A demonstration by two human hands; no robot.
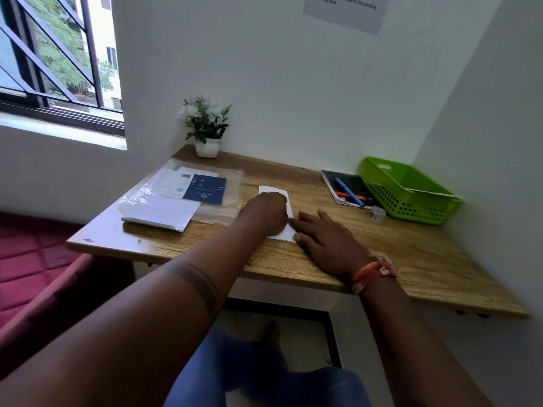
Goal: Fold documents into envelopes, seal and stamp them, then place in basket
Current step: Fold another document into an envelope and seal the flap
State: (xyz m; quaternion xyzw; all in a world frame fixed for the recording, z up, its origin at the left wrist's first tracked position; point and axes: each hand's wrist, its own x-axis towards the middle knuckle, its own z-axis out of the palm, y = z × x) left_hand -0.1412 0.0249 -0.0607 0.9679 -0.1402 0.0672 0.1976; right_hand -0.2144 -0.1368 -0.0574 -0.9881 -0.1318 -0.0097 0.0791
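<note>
Folded white paper (pixel 276 211) lay mid-desk (pixel 411 259), near the front edge. Left hand (pixel 266 211), loosely curled, pressed upon it; right hand (pixel 323 239) lay flat, fingertips touching its near corner, holding nothing. Green basket (pixel 408 193) stood at the back right corner.

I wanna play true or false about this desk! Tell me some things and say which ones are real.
1. Both hands press on the white paper. True: left hand, right hand.
2. The green basket sits on the floor. False: it is on the wooden desk, at the far right.
3. A blue pen lies on the black notebook. True.
4. The flower pot is beside the basket. False: it stands at the desk's far left corner.
</note>
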